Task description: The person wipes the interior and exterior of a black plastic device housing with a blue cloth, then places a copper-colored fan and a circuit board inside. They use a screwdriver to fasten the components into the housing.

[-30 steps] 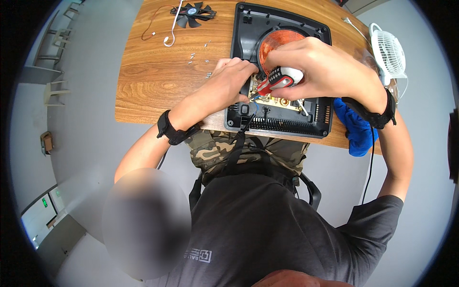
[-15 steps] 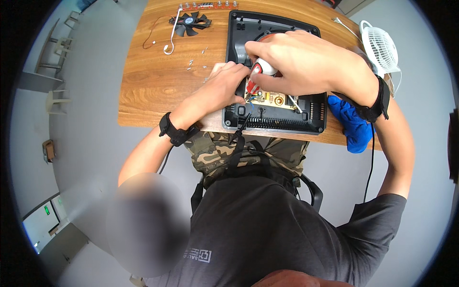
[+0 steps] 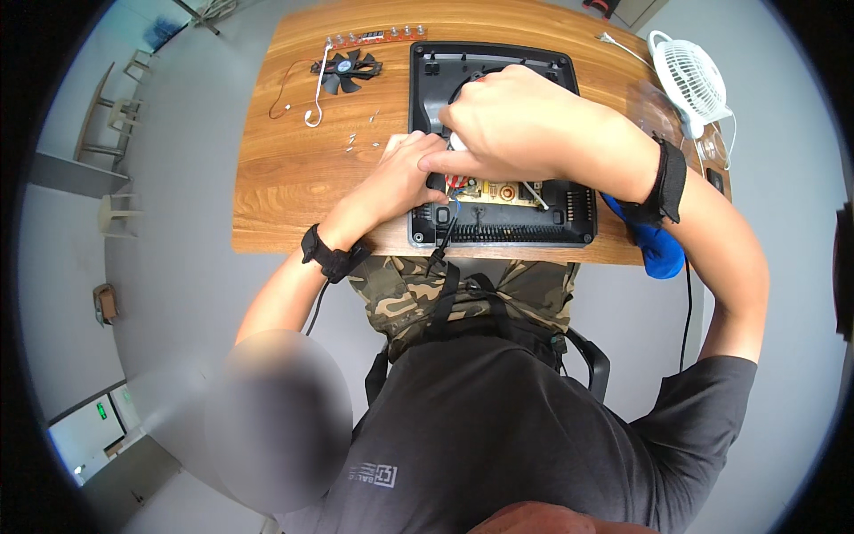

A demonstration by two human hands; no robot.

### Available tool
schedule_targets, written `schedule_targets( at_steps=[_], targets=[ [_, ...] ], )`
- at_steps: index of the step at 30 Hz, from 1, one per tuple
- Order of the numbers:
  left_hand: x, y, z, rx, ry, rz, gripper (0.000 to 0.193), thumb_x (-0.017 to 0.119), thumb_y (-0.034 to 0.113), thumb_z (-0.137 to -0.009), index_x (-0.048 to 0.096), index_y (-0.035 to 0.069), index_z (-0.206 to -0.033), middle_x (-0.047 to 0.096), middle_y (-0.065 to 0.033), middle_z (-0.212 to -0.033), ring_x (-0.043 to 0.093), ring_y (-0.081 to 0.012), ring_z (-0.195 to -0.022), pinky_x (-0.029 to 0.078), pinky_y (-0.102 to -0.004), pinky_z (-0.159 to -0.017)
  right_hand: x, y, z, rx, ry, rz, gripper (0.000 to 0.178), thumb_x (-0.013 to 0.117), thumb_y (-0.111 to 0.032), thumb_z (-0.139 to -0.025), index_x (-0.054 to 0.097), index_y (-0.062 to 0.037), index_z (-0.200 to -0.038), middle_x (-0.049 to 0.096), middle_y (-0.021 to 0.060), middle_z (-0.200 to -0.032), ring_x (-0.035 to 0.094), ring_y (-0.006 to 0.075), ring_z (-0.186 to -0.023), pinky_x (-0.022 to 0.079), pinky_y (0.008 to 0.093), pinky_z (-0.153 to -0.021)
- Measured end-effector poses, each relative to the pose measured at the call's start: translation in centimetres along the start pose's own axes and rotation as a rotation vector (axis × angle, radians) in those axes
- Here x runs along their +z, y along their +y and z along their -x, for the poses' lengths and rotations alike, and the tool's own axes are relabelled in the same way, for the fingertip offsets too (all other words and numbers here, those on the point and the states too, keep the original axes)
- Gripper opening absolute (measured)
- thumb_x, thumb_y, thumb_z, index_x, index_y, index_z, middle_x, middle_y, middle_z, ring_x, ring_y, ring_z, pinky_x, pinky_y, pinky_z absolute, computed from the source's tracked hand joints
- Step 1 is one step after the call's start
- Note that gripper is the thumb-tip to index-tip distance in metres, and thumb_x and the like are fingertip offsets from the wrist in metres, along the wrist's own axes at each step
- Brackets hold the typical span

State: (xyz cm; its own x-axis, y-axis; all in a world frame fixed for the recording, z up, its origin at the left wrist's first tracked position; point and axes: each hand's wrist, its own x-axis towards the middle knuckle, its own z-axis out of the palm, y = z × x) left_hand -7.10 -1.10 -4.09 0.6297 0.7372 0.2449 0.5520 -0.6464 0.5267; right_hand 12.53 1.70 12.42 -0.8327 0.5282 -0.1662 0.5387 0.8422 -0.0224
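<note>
A black plastic appliance casing lies on the wooden table in front of me, with a yellowish circuit board inside its near half. My right hand is closed around a red and white screwdriver, held steeply over the board's left end; most of it is hidden under the hand, and its tip cannot be made out. At the casing's left edge my left hand bends its fingers inward beside the screwdriver. What its fingertips grip is hidden. A blue wire shows below the left thumb.
Left of the casing lie a black fan, a red strip board with a white cable, and several small screws. At the right are a white desk fan and a blue cloth hanging over the table's front edge.
The view has shifted slightly. My right hand has tipped over the screwdriver and now covers more of it, closer to my left hand. The left hand keeps its place at the casing's edge.
</note>
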Motion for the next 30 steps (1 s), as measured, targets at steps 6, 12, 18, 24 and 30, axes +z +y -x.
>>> schedule_targets(
  at_steps=[6, 12, 18, 24, 30],
  targets=[
    [0.3, -0.5, -0.2, -0.090, -0.084, 0.021, 0.063, 0.092, 0.019, -0.064, 0.061, 0.000, -0.116, 0.060, -0.0149, -0.113, 0.054, -0.0352, -0.111, 0.039, -0.0464, -0.099, 1.4, 0.6, 0.7, -0.136, 0.191, -0.169, 0.032, 0.066, -0.031, -0.092, 0.063, -0.0014, -0.104, 0.068, 0.0168, -0.069, 0.069, 0.0408, -0.074, 0.056, 0.0452, -0.071],
    [-0.2, 0.3, -0.2, -0.111, -0.111, 0.025, 0.061, 0.091, 0.018, -0.067, 0.064, 0.005, -0.120, 0.058, -0.0127, -0.120, 0.052, -0.0344, -0.117, 0.038, -0.0456, -0.101, 1.5, 0.5, 0.7, -0.157, 0.193, -0.102, 0.034, 0.064, -0.034, -0.094, 0.065, -0.0008, -0.089, 0.067, 0.0165, -0.067, 0.070, 0.0375, -0.072, 0.056, 0.0428, -0.069],
    [-0.2, -0.4, 0.0, -0.013, -0.110, -0.063, 0.055, 0.091, 0.020, -0.067, 0.067, 0.004, -0.114, 0.059, -0.0122, -0.115, 0.053, -0.0329, -0.111, 0.038, -0.0441, -0.100, 0.4, -0.1, 0.6, -0.051, 0.077, -0.050, 0.036, 0.062, -0.035, -0.094, 0.064, 0.0007, -0.091, 0.068, 0.0175, -0.071, 0.070, 0.0372, -0.076, 0.056, 0.0436, -0.071],
    [-0.2, 0.1, -0.3, -0.057, -0.090, -0.031, 0.049, 0.090, 0.018, -0.067, 0.069, 0.003, -0.109, 0.062, -0.0135, -0.119, 0.054, -0.0332, -0.116, 0.038, -0.0450, -0.100, 1.4, 0.5, 1.1, -0.117, 0.161, -0.153, 0.029, 0.064, -0.029, -0.092, 0.062, -0.0014, -0.100, 0.069, 0.0175, -0.077, 0.070, 0.0369, -0.081, 0.055, 0.0454, -0.075],
    [-1.1, 0.6, -0.6, -0.131, -0.204, 0.020, 0.054, 0.090, 0.025, -0.070, 0.071, 0.007, -0.117, 0.063, -0.0158, -0.126, 0.050, -0.0409, -0.124, 0.038, -0.0508, -0.106, 1.2, 0.7, 0.9, -0.178, 0.132, -0.156, 0.026, 0.062, -0.030, -0.095, 0.064, -0.0042, -0.098, 0.068, 0.0177, -0.072, 0.070, 0.0360, -0.080, 0.055, 0.0445, -0.074]
  ],
)
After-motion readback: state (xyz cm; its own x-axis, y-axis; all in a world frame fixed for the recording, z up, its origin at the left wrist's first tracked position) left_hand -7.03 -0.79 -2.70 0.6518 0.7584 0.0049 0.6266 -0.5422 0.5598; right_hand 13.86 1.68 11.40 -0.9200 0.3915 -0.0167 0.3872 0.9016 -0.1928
